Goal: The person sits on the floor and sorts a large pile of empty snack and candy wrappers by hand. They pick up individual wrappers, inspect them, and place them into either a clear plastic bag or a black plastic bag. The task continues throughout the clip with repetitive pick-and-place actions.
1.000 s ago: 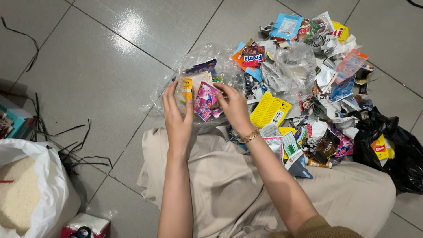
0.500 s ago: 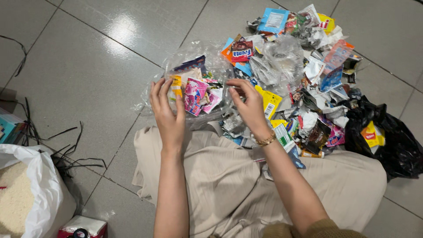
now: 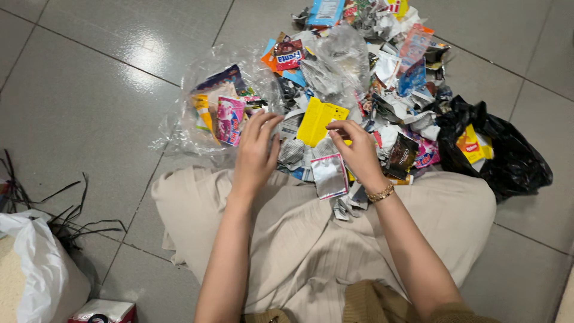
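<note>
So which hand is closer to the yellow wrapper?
Right. The right hand has fingertips at the yellow wrapper's right edge; the left hand is off to its left, beside the clear bag.

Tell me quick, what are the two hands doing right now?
Left hand: open, fingers spread, holding nothing, beside the clear plastic bag.
Right hand: fingers curled at the yellow wrapper; cannot tell if it grips.

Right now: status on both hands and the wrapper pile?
Left hand open, fingers by the clear bag of wrappers. Right hand open over the yellow packet and silver sachet. Loose wrapper pile crowds the floor; black bag alongside.
</note>
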